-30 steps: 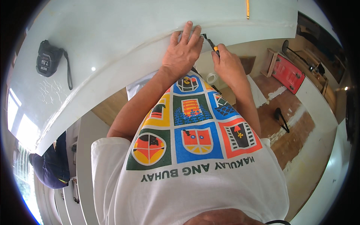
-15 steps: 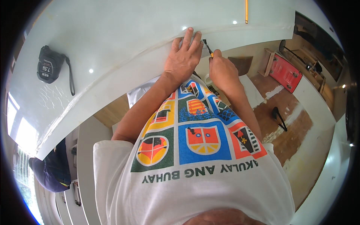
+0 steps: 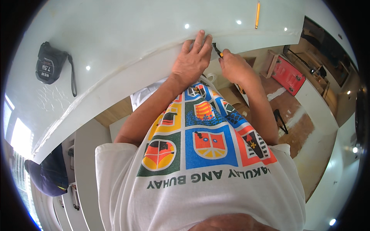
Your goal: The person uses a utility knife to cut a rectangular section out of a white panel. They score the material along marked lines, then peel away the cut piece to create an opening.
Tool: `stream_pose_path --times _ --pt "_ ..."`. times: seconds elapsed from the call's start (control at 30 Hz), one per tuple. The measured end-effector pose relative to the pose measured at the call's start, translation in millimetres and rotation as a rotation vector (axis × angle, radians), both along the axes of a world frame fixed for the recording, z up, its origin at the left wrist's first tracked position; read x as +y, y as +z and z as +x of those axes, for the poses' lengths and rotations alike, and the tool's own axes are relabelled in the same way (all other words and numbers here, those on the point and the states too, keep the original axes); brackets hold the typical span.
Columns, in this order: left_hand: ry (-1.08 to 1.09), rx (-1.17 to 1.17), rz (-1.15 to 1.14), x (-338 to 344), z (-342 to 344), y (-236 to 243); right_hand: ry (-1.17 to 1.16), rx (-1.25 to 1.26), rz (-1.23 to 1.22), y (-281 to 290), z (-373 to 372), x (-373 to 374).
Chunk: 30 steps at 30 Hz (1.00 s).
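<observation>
A wide, glossy pale sheet spreads before me, with a whitish seam-like line along its near part. My left hand lies on it palm down, fingers stretched forward across that line. Just to its right, at the sheet's near edge, my right hand grips a slim black-and-yellow hand tool. The tool's dark head is near the left fingertips; whether it touches the sheet I cannot tell. Most of the handle is hidden in my fingers.
On the sheet lie a black tape measure with a strap, at left, and a yellow pencil, at far right. Below right are a red panel-like object, a brown patchy board and a black triangular item. A dark bag-like bundle hangs lower left.
The view has shifted slightly. Both hands and the tool appear a little further right, and the tool is tilted more toward the sheet's left. My grip is the same.
</observation>
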<state>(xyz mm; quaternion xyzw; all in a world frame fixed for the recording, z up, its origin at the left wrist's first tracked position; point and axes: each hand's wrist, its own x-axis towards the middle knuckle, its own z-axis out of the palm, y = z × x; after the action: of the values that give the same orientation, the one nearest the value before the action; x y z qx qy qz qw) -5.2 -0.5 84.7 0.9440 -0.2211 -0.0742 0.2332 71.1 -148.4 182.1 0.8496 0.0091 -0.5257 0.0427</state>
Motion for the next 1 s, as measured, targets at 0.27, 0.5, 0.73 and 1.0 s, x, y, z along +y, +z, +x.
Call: stream_pose_path --times 0.27,0.5,0.73,1.0 --pt "0.002 -0.018 -0.066 -6.0 -2.2 4.1 0.119 -0.080 0.041 7.7 -6.1 -22.7" --pt "0.087 0.029 -0.218 3.0 2.6 -2.6 -0.665 -0.353 0.206 58.3 2.8 -35.9" --pt "0.177 -0.066 -0.080 11.0 22.6 -6.8 -0.689 -0.482 0.503 -50.2 -77.5 -62.4" --pt "0.226 -0.180 0.040 37.7 34.8 -24.6 -0.686 -0.598 0.691 -76.4 -100.3 -41.7"
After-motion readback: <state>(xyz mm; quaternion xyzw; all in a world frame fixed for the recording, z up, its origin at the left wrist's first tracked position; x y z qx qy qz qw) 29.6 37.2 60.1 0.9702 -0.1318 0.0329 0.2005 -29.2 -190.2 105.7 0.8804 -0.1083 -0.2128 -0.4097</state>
